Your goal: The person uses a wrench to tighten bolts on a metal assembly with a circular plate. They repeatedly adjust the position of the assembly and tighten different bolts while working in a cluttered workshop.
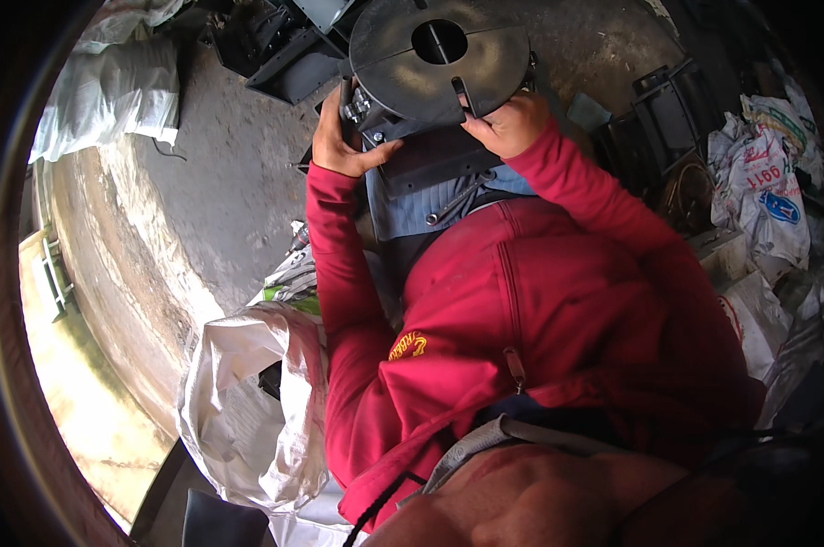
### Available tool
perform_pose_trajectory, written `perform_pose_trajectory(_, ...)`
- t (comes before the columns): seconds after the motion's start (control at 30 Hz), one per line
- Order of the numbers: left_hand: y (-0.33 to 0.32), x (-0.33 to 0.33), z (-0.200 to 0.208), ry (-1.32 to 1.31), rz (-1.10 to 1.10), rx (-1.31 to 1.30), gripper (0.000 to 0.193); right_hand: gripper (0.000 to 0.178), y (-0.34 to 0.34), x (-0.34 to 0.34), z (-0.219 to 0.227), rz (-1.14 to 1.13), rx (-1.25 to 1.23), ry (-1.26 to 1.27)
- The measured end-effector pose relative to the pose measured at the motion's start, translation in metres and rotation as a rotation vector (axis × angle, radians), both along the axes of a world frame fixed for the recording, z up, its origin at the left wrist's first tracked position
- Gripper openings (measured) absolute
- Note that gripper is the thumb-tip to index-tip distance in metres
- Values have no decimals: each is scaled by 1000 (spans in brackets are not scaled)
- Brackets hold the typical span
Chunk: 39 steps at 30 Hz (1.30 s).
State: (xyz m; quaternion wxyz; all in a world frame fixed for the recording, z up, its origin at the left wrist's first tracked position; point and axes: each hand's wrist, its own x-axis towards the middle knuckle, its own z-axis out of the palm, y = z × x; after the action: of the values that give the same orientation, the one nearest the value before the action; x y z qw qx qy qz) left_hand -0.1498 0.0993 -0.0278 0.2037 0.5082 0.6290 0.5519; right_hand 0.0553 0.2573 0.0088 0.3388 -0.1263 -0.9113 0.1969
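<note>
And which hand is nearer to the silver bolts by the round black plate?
Left. The left hand is just beside the silver bolts; the right hand is farther right, at the round black plate.

The round plate [439, 88] looks like matt metal, dusty in patches; the wrench [459, 201], glossier metal. The jacket [580, 301] is matt cloth, the open sack [218, 387] wrinkled plastic with a slight sheen, the floor [225, 210] rough.

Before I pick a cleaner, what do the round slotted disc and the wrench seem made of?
Slotted disc: probably metal, judging by its crisp slots; matte black, with brownish patches.
Wrench: likely bare steel; its smooth grey shaft catches light.
</note>
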Motion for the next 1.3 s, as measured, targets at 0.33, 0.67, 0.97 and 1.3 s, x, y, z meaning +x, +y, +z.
perform_pose_trajectory(0.33,-5,1,0,78,57,-13,97,14,10,-10,-6,145,197,150)
perform_pose_trajectory(0.67,-8,-7,-14,158,60,53,96,15,17,6,-9,125,-220,-91)
perform_pose_trajectory(0.97,-8,-8,-21,153,89,39,96,17,13,-2,-7,125,-138,-194)
perform_pose_trajectory(1.3,-9,-4,-15,96,69,49,95,18,9,-7,-11,77,77,-102)
